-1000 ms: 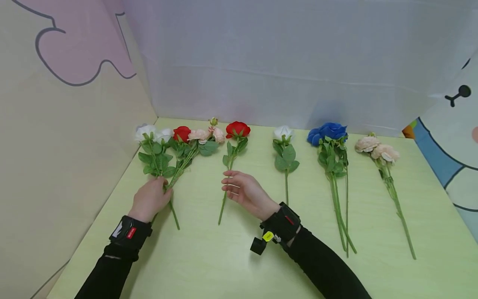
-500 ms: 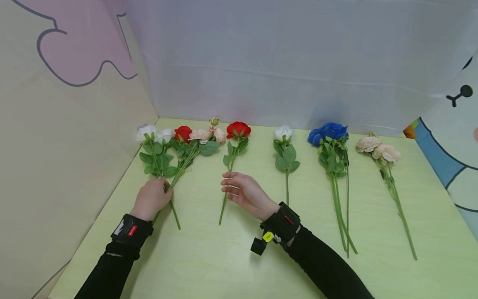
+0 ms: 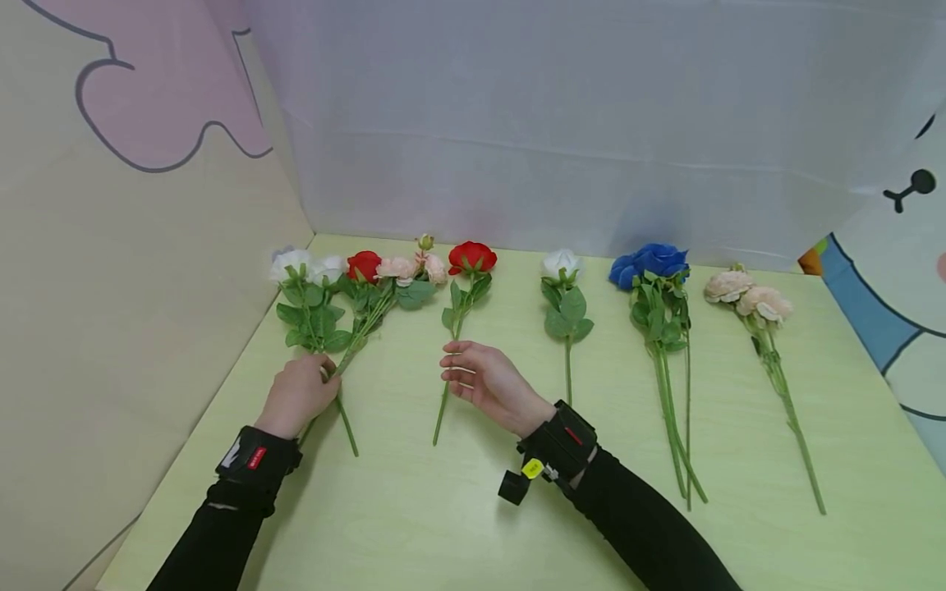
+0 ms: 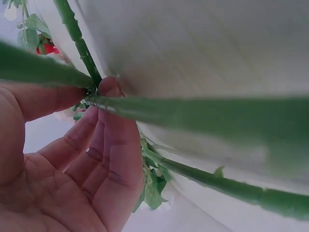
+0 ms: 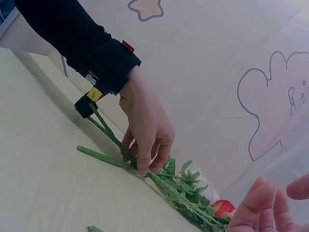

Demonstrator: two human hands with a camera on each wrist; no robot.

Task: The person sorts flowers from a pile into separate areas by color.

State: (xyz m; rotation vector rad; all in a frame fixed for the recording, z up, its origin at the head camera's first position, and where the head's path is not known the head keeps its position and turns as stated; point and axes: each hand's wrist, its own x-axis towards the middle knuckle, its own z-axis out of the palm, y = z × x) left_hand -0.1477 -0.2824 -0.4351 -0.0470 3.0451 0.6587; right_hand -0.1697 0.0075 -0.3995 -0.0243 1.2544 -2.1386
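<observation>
At the table's left, my left hand (image 3: 299,396) pinches crossing green flower stems between thumb and fingertips; in the left wrist view the pinched stems (image 4: 145,107) run past the palm. This bunch carries white roses (image 3: 291,264), a red rose (image 3: 364,266) and pale pink flowers (image 3: 399,268), their heads lying toward the back. My right hand (image 3: 484,382) is over the stem of a separate red rose (image 3: 473,257), fingers loosely bent with nothing held. Its fingers (image 5: 258,205) show at the lower right of the right wrist view.
Farther right on the pale table (image 3: 414,509) lie a single white rose (image 3: 562,263), blue roses (image 3: 658,261) with long stems, and pale pink flowers (image 3: 764,304). A white sheet (image 3: 554,123) hangs behind, and a patterned panel (image 3: 148,246) stands on the left.
</observation>
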